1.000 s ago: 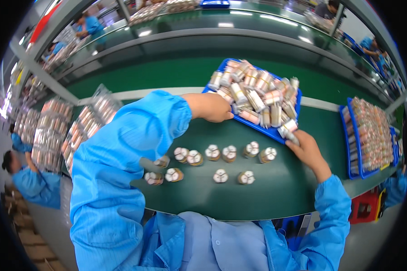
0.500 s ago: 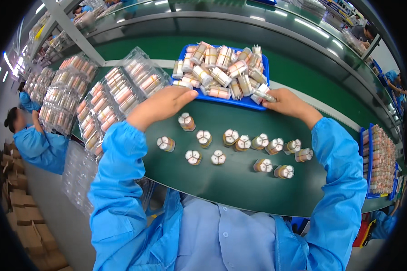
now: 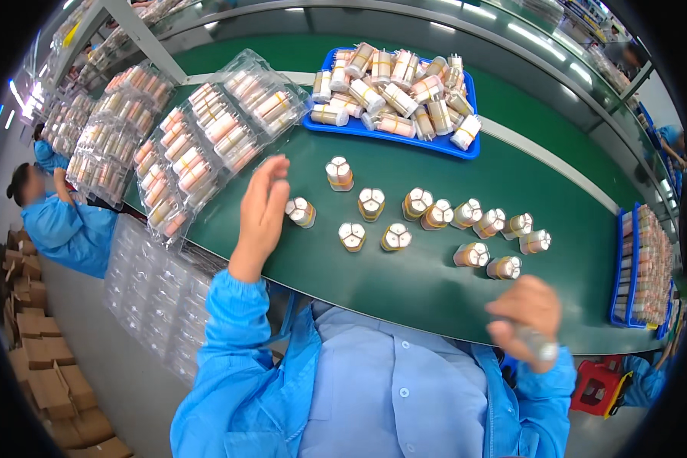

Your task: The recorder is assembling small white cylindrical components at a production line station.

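Observation:
My left hand (image 3: 261, 214) hovers over the table's near left part, fingers stretched and nothing in them. Just right of it stands a rubber-banded bundle of small cylinders (image 3: 301, 212) with a white three-part top. Several similar bundles (image 3: 417, 204) stand across the green table, mostly upright, some leaning. At the table's near right edge my right hand (image 3: 525, 314), blurred by motion, is closed around a greyish cylinder (image 3: 540, 345) with a pale end; its exact kind is unclear. A blue tray (image 3: 393, 143) at the back holds a heap of loose, banded bundles.
Clear plastic blister trays (image 3: 206, 141) filled with bundles lie at the left, with more stacked beyond. Empty blister trays (image 3: 156, 294) sit below them. A filled blue crate (image 3: 626, 267) stands at the right end. Another person (image 3: 72, 229) works at the left; cardboard boxes (image 3: 49, 382) are on the floor.
My right hand has come away from the tray toward me, carrying the cylinder. My left hand has left the tray's front left corner and moved nearer, fingers now pointing up.

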Demonstrator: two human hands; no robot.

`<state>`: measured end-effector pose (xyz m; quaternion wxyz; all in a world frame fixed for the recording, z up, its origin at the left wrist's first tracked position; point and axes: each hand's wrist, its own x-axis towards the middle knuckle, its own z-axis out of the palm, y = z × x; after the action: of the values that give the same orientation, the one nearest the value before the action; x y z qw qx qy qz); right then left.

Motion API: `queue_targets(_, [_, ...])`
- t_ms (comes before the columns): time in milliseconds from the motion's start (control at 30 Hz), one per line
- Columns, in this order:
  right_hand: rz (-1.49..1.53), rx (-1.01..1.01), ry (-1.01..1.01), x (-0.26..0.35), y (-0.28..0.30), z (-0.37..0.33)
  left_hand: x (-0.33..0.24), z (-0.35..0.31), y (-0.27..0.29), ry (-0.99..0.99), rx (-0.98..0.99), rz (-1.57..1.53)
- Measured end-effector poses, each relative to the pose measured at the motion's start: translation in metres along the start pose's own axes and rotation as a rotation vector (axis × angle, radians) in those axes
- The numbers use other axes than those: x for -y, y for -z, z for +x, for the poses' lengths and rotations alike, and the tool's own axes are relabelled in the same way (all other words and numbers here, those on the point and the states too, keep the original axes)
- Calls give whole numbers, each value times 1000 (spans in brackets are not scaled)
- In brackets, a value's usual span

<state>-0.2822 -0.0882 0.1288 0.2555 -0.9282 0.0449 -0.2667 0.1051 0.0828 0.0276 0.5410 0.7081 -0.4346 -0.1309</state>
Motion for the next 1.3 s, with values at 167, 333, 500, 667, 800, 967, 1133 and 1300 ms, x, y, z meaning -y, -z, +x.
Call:
queue_targets(167, [89, 26, 10, -1, -65, 4, -9, 77, -12, -85, 196, 375])
queue_targets(333, [111, 25, 17, -6, -71, 6, -10, 115, -36, -86, 217, 878])
queue_targets(500, [105, 34, -27, -24, -68, 0, -1, 117, -33, -133, 219, 892])
queue_targets(667, [187, 23, -12, -35, -73, 3, 17, 103, -22, -246, 137, 884])
queue_targets(800, [201, 74, -28, -40, -75, -1, 18, 98, -27, -232, 148, 935])
queue_targets(967, [227, 82, -51, -44, -77, -1, 16, 103, -42, -393, 177, 837])
queue_targets(1133, [232, 80, -90, -48, -81, -1, 15, 127, -48, -525, 329, 719])
queue_targets(1300, [272, 64, -128, -52, -85, -9, 16, 133, -23, -432, 454, 508])
